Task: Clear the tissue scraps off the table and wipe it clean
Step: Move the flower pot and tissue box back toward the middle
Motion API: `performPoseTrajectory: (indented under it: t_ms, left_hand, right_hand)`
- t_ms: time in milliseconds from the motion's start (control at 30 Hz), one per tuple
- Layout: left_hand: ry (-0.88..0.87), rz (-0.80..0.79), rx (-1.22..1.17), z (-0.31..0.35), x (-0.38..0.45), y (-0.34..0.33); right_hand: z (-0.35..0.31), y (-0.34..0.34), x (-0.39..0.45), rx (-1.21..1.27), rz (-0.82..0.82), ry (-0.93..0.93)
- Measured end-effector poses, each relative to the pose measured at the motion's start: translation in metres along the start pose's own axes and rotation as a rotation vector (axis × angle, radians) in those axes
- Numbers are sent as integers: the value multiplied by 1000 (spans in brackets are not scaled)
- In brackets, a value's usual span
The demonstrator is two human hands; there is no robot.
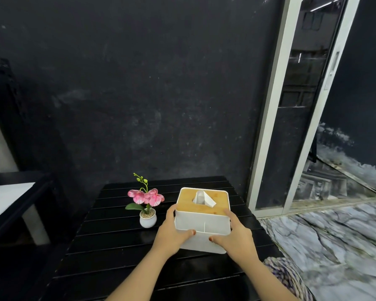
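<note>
Both hands on the tissue box point(202, 216) w/ wood lid, lower centre — my left hand point(172, 232) and right hand point(234, 233) clasp its sides, thumbs on front. Black table point(109, 246) shows no scraps; flower pot point(148, 219) left of box. Scraps prob. cleared — wiping unclear.

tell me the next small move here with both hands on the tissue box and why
Probably set the tissue box down and pinch the tissue sticking up from its wooden lid. The left hand and right hand grip the box's near corners on the black table, beside the flower pot. No scraps show, so wiping seems due.
</note>
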State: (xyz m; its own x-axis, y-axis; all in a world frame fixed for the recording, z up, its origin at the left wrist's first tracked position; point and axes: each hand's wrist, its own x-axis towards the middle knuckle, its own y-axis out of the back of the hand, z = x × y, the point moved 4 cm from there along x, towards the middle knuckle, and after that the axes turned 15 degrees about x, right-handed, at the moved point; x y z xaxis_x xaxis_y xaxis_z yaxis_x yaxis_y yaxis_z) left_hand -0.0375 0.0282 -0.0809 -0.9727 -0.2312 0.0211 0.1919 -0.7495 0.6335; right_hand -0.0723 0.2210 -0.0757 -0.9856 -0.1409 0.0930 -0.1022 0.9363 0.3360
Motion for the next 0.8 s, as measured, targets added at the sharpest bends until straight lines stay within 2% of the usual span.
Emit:
performPoseTrajectory:
  t_ms: [333, 467, 800]
  left_hand:
    - [-27, 24, 4, 0, 3, 2]
    - [1, 57, -66, -8, 2, 4]
    - [-7, 71, 0, -15, 18, 10]
  right_hand:
    - [-1, -2, 1, 77, -13, 9]
    - [0, -3, 6, 74, -44, 4]
    - [3, -6, 32, 16, -115, -38]
